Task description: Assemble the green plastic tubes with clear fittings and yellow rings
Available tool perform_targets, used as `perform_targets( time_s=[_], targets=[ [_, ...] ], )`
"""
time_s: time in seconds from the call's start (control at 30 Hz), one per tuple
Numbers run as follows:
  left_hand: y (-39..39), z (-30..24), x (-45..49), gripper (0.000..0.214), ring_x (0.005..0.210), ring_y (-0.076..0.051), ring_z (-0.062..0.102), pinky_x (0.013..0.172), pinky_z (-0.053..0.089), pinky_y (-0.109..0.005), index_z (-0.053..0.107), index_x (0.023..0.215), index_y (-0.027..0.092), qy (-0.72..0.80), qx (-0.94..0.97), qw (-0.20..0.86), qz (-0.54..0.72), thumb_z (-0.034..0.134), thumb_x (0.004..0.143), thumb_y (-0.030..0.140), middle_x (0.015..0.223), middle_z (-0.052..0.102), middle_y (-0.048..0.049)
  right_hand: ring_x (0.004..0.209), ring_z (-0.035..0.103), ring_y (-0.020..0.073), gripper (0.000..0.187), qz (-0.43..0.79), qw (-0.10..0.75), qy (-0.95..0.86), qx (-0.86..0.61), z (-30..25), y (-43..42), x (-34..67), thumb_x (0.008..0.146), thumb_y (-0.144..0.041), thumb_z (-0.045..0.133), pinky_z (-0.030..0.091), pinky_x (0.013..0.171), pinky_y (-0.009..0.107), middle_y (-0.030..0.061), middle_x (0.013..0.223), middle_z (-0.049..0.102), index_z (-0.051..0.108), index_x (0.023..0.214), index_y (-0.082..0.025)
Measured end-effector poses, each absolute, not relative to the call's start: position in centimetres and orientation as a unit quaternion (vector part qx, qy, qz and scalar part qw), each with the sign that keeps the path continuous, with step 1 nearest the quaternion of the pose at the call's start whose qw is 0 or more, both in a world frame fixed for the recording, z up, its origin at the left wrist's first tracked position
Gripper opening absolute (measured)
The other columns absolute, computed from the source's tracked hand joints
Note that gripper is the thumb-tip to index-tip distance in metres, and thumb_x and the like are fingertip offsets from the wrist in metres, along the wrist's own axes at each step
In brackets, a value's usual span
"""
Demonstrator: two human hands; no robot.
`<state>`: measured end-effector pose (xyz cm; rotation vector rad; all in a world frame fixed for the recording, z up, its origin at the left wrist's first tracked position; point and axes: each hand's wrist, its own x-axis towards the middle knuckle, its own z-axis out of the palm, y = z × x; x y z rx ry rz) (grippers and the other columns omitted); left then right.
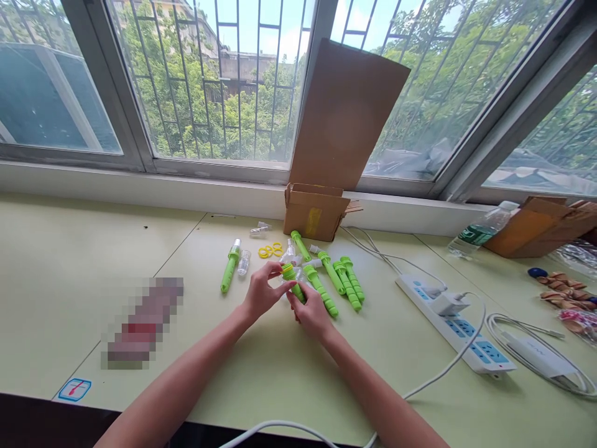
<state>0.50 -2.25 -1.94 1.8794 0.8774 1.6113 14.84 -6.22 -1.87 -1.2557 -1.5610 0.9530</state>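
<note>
A green plastic tube [297, 291] with a ridged neck is held between both hands, tilted over the table. My left hand [263, 292] pinches its upper end, where a yellow ring [288, 267] sits around the neck. Lower down, the fingers of my right hand [313, 313] are wrapped round the tube's body. Close to my right hand lie several more green tubes [347, 289]. Loose yellow rings [270, 251] and clear plastic pieces [290, 254] are just beyond my hands. To the left, a green tube with a clear tip [229, 270] lies beside a clear cap [243, 263].
An open cardboard box [310, 214] stands against the window sill. On the right are a power strip [454, 326] with plugged-in chargers, a coiled cable with an adapter [541, 354], and a plastic bottle [485, 229]. A blurred object [147, 320] lies left. A white cable crosses the front.
</note>
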Motion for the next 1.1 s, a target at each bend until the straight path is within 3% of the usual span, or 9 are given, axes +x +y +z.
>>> perform_targets(
  time_s=[0.1, 0.17, 0.27, 0.4, 0.5, 1.1],
  targets=[
    [-2.25, -2.02, 0.54, 0.03, 0.09, -0.02, 0.068, 0.083, 0.059, -0.04, 0.055, 0.087, 0.017, 0.336, 0.7, 0.214, 0.593, 0.074, 0.071, 0.035, 0.097, 0.066, -0.0064, 0.07, 0.059, 0.0201, 0.023, 0.278, 0.443, -0.674, -0.522, -1.53, -6.18, 15.06, 0.08, -0.038, 0.056, 0.046, 0.065, 0.03, 0.0056, 0.081, 0.066, 0.06, 0.092, -0.019],
    [-2.26, -2.01, 0.54, 0.031, 0.089, -0.019, 0.068, 0.083, 0.06, -0.04, 0.056, 0.087, 0.017, 0.338, 0.703, 0.205, 0.591, 0.074, 0.07, 0.036, 0.097, 0.066, -0.0062, 0.075, 0.059, 0.0213, 0.022, 0.271, 0.442, -0.68, -0.519, -1.37, -6.23, 15.11, 0.081, -0.037, 0.054, 0.045, 0.069, 0.032, 0.0059, 0.084, 0.067, 0.062, 0.092, -0.019],
    [-2.26, -1.93, 0.51, 0.032, 0.087, -0.018, 0.068, 0.082, 0.06, -0.039, 0.056, 0.088, 0.017, 0.334, 0.706, 0.21, 0.588, 0.074, 0.07, 0.037, 0.096, 0.066, -0.0061, 0.064, 0.055, 0.018, 0.022, 0.311, 0.456, -0.657, -0.514, -1.47, -6.33, 15.01, 0.08, -0.038, 0.055, 0.043, 0.059, 0.029, 0.0032, 0.071, 0.063, 0.062, 0.086, -0.019],
    [-2.28, -1.83, 0.48, 0.033, 0.085, -0.018, 0.067, 0.08, 0.061, -0.039, 0.057, 0.089, 0.017, 0.327, 0.704, 0.218, 0.592, 0.074, 0.07, 0.038, 0.095, 0.065, -0.006, 0.041, 0.04, 0.011, 0.023, 0.422, 0.466, -0.597, -0.499, -1.85, -6.47, 14.69, 0.079, -0.043, 0.056, 0.032, 0.04, 0.024, -0.005, 0.048, 0.046, 0.058, 0.082, -0.02],
    [-2.27, -1.78, 0.44, 0.033, 0.086, -0.018, 0.067, 0.08, 0.061, -0.04, 0.057, 0.089, 0.017, 0.326, 0.703, 0.219, 0.592, 0.074, 0.07, 0.038, 0.094, 0.065, -0.0057, 0.034, 0.032, 0.0074, 0.023, 0.501, 0.465, -0.558, -0.47, -1.97, -6.56, 14.48, 0.078, -0.043, 0.058, 0.025, 0.034, 0.021, -0.0084, 0.045, 0.04, 0.054, 0.081, -0.02],
    [-2.04, -1.59, 0.27, 0.028, 0.086, -0.018, 0.067, 0.077, 0.062, -0.041, 0.057, 0.089, 0.017, 0.313, 0.685, 0.277, 0.597, 0.071, 0.073, 0.036, 0.093, 0.063, -0.0045, 0.033, 0.027, 0.0036, 0.028, 0.69, 0.439, -0.43, -0.382, -1.16, -6.96, 14.38, 0.075, -0.04, 0.061, 0.018, 0.031, 0.017, -0.0093, 0.049, 0.04, 0.04, 0.07, -0.021]
  ],
)
